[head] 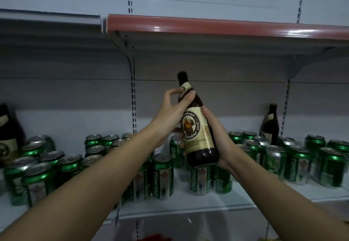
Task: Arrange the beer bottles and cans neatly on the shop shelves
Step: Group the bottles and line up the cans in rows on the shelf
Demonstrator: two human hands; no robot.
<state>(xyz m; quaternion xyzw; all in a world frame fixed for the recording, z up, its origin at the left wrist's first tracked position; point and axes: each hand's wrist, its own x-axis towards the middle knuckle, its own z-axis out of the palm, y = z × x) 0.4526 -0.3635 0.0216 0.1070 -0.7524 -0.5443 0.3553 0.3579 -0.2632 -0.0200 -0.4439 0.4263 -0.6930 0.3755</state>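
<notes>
A brown beer bottle [196, 127] with a cream and gold label is held up in front of the middle shelf, tilted slightly left at the top. My left hand [170, 112] grips its neck and shoulder. My right hand [219, 138] wraps the lower body and supports its base. Below and behind it, several green beer cans [163, 176] stand on the white shelf [188, 203]. More green cans [298, 163] cluster at the right and others [37, 174] at the left.
Another brown bottle [270, 125] stands at the back right among the cans. A large dark bottle [7, 131] stands at the far left. An upper shelf with a red price strip [207, 24] hangs overhead, with metal brackets [130, 61] beneath.
</notes>
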